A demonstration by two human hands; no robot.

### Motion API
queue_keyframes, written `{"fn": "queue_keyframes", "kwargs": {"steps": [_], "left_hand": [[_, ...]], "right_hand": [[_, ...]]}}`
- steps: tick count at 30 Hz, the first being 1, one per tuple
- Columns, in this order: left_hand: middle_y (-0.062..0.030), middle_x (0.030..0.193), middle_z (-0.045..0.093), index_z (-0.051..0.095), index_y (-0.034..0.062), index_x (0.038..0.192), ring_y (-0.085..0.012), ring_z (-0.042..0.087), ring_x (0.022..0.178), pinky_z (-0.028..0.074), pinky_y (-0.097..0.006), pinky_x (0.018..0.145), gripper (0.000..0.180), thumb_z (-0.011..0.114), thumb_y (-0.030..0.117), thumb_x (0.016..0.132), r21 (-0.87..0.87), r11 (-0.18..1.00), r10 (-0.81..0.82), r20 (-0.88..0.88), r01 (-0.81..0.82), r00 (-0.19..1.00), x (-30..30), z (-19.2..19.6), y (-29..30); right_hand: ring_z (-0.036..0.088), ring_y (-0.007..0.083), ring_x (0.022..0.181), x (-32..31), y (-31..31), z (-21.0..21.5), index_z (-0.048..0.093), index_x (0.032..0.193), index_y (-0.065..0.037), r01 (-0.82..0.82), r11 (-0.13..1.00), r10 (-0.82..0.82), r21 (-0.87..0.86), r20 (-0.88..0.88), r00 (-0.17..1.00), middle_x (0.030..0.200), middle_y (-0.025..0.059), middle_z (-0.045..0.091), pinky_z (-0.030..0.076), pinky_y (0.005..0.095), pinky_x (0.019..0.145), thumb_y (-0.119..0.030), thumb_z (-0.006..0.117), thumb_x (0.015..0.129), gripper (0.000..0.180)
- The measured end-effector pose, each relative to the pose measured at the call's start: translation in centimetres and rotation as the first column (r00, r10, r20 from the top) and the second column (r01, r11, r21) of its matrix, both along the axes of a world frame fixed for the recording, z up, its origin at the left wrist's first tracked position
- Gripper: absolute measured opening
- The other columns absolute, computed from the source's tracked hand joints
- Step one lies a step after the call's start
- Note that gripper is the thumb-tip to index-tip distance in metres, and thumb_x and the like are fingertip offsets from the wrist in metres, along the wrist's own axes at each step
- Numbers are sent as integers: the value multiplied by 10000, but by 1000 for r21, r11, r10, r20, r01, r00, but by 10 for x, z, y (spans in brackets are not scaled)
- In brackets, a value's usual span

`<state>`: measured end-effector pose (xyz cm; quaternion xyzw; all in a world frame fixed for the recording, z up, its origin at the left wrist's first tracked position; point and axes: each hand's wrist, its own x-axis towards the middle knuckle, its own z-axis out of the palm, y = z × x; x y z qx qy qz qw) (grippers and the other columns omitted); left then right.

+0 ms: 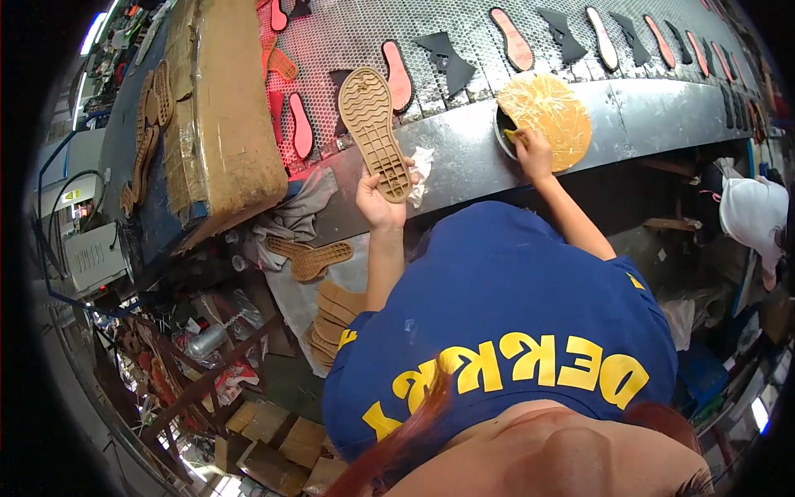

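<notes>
Head view: left hand (pixel 381 203) clasps sole (pixel 375 124), right hand (pixel 532 155) pinches yellow object (pixel 509 133); shirt (pixel 530 273) bears yellow lettering (pixel 545 363).

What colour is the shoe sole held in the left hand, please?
Tan brown; the shoe sole shows best in the head view.

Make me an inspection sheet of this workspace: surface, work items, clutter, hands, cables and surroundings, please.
Surface: bare metal ledge along a mesh bed carrying pink insoles and dark flat pieces.
Work items: tan sole, tread showing; round container, partly covered by a taped disc.
Clutter: crumpled white paper, grey cloth, more tan soles lower down.
Hands: left hand grips the sole's lower end; right hand holds a small yellow-green item at the container's opening, its far end hidden.
Cables: dark looped cable, far left.
Surroundings: taped cardboard box, left.
</notes>
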<state>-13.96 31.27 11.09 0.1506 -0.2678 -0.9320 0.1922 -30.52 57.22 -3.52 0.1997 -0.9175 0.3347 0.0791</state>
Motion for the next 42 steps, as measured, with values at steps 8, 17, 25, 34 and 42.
{"fn": "queue_keyframes", "kwargs": {"steps": [8, 17, 25, 34, 42], "left_hand": [[-229, 1204, 572, 457, 36, 1299, -282, 620, 833, 524, -390, 581, 680, 174, 564, 976, -73, 991, -108, 81, 114, 991, -5, 5, 8], [-220, 1204, 567, 453, 54, 1309, -258, 602, 855, 512, -367, 602, 625, 178, 520, 995, 27, 966, -259, 89, 258, 962, -15, 21, 23], [-212, 1177, 575, 440, 20, 1298, -222, 609, 821, 520, -303, 591, 645, 160, 519, 1000, -72, 952, -288, 114, 297, 951, -17, 34, 41], [-229, 1179, 571, 425, -28, 1299, -209, 621, 825, 537, -287, 592, 695, 170, 541, 992, -132, 944, -291, 107, 303, 951, -14, 41, 51], [-209, 1159, 588, 442, -45, 1290, -187, 622, 810, 530, -269, 580, 739, 192, 576, 976, -259, 924, -262, 107, 281, 959, -13, 42, 57]], "right_hand": [[643, 148, 759, -15, 10, 3, 650, 1003, -37, 455, 766, 63, -454, 757, 650, 852, 83, 663, 505, 275, 614, -111, 677, 841, 180], [531, 136, 634, -42, -11, 82, 569, 1143, 28, 658, 51, 522, -751, 582, 623, 880, 59, 592, 484, 248, 631, -152, 573, 929, 279], [664, 208, 831, -1, -63, 189, 476, 1188, 27, -67, 293, 438, -954, 71, 896, 923, 163, 646, 521, 296, 763, -315, 469, 991, 394], [589, 107, 832, 1, -99, 198, 523, 1065, 9, -20, 320, 369, -947, 105, 924, 980, 68, 579, 492, 212, 727, -67, 650, 888, 230], [608, 112, 886, 1, -104, 190, 507, 1071, 14, -15, 359, 361, -933, 124, 924, 988, 66, 572, 513, 214, 742, -56, 659, 879, 254]]}}
